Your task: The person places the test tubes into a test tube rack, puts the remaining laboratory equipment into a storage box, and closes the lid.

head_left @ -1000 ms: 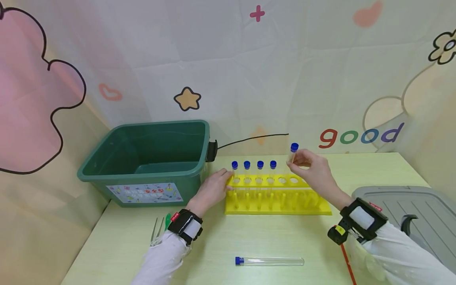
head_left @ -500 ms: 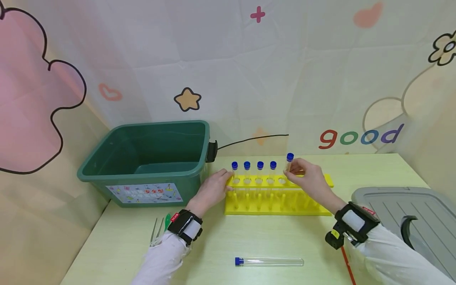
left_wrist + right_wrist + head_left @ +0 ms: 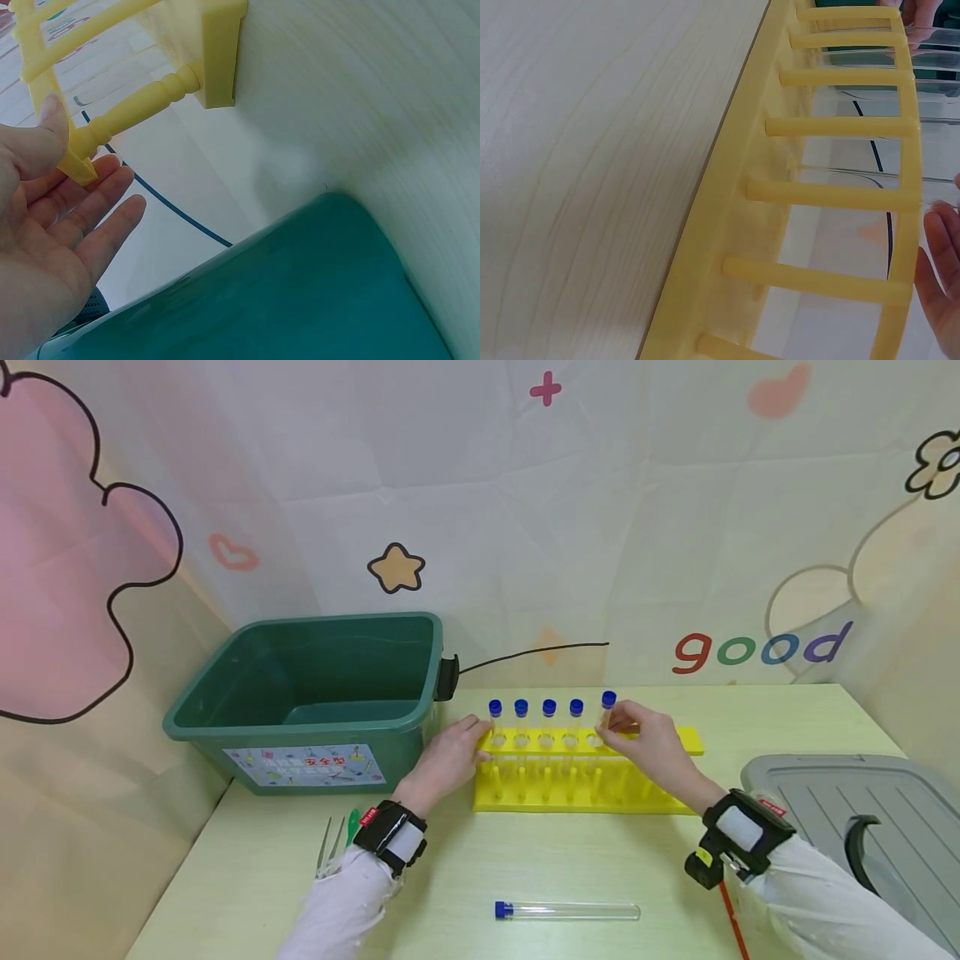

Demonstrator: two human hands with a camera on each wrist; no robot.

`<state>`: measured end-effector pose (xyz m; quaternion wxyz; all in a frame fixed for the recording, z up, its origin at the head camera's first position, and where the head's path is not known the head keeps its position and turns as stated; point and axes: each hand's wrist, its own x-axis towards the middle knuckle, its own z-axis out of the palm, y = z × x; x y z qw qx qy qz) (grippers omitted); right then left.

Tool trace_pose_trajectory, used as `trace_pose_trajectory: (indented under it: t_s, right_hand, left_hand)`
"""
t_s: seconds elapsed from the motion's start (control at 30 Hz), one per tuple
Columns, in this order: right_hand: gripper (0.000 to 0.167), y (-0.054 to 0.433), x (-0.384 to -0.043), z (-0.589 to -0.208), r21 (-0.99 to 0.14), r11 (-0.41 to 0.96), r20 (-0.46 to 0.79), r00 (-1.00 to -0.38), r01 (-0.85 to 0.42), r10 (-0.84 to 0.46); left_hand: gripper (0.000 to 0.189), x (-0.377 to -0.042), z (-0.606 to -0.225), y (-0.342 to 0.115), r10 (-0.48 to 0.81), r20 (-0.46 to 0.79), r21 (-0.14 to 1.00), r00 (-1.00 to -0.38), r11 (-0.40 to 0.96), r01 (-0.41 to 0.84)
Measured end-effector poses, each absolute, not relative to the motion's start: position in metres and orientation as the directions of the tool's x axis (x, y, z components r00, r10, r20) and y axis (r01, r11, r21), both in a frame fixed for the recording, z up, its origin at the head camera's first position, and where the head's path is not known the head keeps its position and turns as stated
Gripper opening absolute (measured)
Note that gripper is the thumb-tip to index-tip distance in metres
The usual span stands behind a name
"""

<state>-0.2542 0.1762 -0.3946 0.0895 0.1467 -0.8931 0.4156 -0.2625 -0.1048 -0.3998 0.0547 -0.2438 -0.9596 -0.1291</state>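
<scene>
My left hand [image 3: 447, 756] pinches the left end of a yellow test tube rack [image 3: 585, 805]; in the left wrist view its thumb and fingers sit on either side of the rack's end [image 3: 79, 161]. My right hand [image 3: 654, 742] pinches a clear test tube [image 3: 608, 700] with a blue cap near its top. That tube stands in the rack's fifth hole from the left, its cap slightly higher than the others. Several blue-capped tubes [image 3: 549, 707] stand upright in the holes to its left. Another capped test tube [image 3: 570, 911] lies flat on the table in front.
A green tub [image 3: 300, 731] with a label stands left of the rack. Metal prongs [image 3: 327, 847] and a green-ended item [image 3: 352, 825] lie by the left sleeve. A grey lid [image 3: 840, 793] with a black handle is at right. A thin red strip [image 3: 733, 918] lies near the right forearm.
My right hand has moved left and down, lowering the test tube into the fifth hole of the rack. The left hand stays on the rack's end.
</scene>
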Motion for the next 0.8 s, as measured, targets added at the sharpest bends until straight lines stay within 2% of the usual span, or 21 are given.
trace_pose_trajectory:
  t_s: [0.4,0.8]
  right_hand:
    - [0.018,0.1761,-0.2539,-0.3977,-0.686,0.628,0.326,-0.927,-0.368,-0.187]
    - [0.023,0.1795,-0.2573,-0.3931,-0.674,0.643,0.273,-0.931,-0.364,-0.241]
  left_hand:
    - [0.046,-0.2616,-0.398,-0.1044,0.455,0.168,0.225,-0.874,0.846,0.484]
    - [0.045,-0.2619,-0.3985,-0.1049,0.462,0.171,0.22,-0.871,0.843,0.49]
